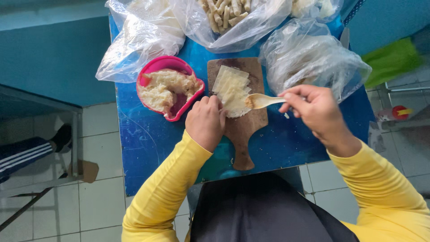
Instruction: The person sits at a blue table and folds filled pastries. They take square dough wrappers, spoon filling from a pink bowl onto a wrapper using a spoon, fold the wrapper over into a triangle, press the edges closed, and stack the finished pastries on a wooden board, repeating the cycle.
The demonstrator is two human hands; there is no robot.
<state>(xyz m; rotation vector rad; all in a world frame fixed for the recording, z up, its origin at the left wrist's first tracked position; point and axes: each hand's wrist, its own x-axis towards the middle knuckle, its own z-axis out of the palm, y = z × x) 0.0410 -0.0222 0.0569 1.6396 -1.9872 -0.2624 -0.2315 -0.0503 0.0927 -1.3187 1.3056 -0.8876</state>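
Observation:
A brown wooden cutting board (244, 130) lies on the small blue table (148, 139). Several pale square wrappers (230, 85) are fanned out on the board. My left hand (206, 122) rests on the board's left edge, fingers pressing the nearest wrapper. My right hand (313, 112) holds a pale spoon (262, 101) by its handle, its bowl carrying a bit of filling over that wrapper. A pink bowl (166, 63) of whitish lumpy filling sits left of the board.
Clear plastic bags crowd the table's far side: one at left (136, 40), one with rolled pale sticks (233, 22), one at right (313, 58). Another person's leg in striped trousers (27, 152) is at the left, over a tiled floor.

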